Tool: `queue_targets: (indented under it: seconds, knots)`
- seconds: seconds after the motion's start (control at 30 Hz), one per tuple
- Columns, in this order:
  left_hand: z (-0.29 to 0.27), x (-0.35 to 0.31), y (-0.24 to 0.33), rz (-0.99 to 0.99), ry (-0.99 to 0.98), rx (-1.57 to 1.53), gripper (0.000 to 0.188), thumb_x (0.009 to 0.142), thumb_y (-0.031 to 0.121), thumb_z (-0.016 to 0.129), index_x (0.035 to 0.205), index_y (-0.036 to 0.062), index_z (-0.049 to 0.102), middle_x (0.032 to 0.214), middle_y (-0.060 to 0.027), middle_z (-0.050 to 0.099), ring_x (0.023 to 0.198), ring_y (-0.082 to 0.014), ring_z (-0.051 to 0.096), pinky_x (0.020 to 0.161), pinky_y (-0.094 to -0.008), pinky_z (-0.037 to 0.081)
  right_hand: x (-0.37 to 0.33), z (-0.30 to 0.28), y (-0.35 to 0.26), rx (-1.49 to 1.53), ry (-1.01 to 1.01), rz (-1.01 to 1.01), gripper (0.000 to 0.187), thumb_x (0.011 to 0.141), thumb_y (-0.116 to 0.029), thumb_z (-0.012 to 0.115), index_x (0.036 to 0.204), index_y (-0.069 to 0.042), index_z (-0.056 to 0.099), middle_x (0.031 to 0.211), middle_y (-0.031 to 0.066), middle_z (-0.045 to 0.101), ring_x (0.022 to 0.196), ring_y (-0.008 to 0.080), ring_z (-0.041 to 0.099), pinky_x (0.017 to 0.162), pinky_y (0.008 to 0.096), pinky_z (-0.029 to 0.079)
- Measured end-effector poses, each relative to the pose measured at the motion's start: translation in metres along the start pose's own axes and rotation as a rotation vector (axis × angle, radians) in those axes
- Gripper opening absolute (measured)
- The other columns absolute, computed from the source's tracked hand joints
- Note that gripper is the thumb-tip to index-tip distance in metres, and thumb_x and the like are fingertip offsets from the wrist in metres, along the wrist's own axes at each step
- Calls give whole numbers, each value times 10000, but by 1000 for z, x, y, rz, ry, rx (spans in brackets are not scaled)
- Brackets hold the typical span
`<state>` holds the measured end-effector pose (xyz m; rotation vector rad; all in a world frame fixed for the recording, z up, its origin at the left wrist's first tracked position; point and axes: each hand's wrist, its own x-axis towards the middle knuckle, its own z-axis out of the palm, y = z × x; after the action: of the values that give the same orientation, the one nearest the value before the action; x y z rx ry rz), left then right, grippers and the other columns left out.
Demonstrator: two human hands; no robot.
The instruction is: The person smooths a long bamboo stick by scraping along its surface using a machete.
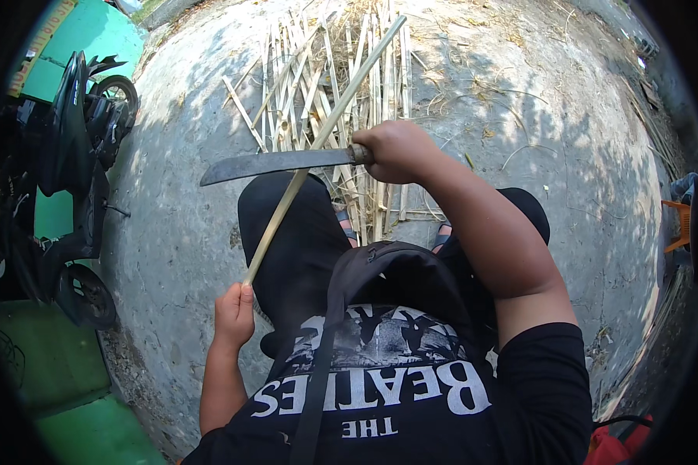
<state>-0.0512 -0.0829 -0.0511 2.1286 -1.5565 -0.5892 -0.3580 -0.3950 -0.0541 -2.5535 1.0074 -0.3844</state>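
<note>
My right hand [399, 151] is closed round the short handle of a machete [279, 161], whose long grey blade points left. The blade crosses a long pale bamboo strip [275, 221] and seems to lie against it above my left thigh. At the strip's lower end my left hand [233, 314] grips it, thumb along the top. From there the strip slants up and away to the right, its far end above the pile. Beyond my knees a loose pile of split bamboo strips [376, 85] covers the ground, most pointing away from me.
A black motorcycle [74, 163] stands at the left beside a green surface [62, 349]. Thin shavings [488, 89] are scattered on the concrete ground [178, 256]. At the right edge is an orange plastic object [678, 225]. A black bag [403, 279] rests against my front.
</note>
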Motion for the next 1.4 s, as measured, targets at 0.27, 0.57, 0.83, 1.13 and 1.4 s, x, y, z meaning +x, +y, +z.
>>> queue_targets:
  seconds: [0.27, 0.57, 0.83, 1.13, 1.4]
  knots:
    - [-5, -4, -16, -394, -350, -653, 387, 1100, 346, 487, 811, 91, 516, 653, 42, 455, 551, -67, 418, 493, -265, 334, 9, 5, 27, 134, 153, 269, 154, 765, -152, 671, 908, -95, 678, 805, 189, 686, 806, 417, 673, 728, 516, 537]
    - [-17, -3, -13, -462, -440, -722, 462, 1098, 474, 446, 801, 121, 470, 639, 57, 390, 502, -51, 344, 456, -224, 277, 12, 10, 31, -70, 141, 93, 97, 795, -167, 676, 863, -111, 637, 752, 134, 673, 755, 390, 678, 723, 517, 537]
    - [-14, -25, -36, -410, -341, -642, 511, 1077, 552, 433, 807, 120, 472, 598, 61, 361, 466, -58, 318, 426, -241, 255, 4, -12, 107, 220, 319, 711, 301, 819, -220, 624, 1043, -33, 699, 960, 224, 727, 950, 394, 696, 852, 472, 539]
    - [20, -17, -30, -112, -103, -334, 485, 1102, 405, 467, 785, 44, 536, 633, -19, 495, 557, -123, 470, 522, -309, 372, 15, 6, 62, 802, 390, 571, 319, 766, -207, 670, 1016, -10, 698, 806, 113, 682, 718, 215, 644, 693, 378, 514]
    - [25, -16, -4, -46, 6, -162, 462, 1093, 351, 498, 789, 6, 544, 605, -97, 531, 552, -184, 534, 525, -371, 406, 4, 8, 99, 818, 569, 934, 194, 777, -183, 664, 902, -35, 663, 742, 112, 662, 636, 222, 643, 611, 393, 506]
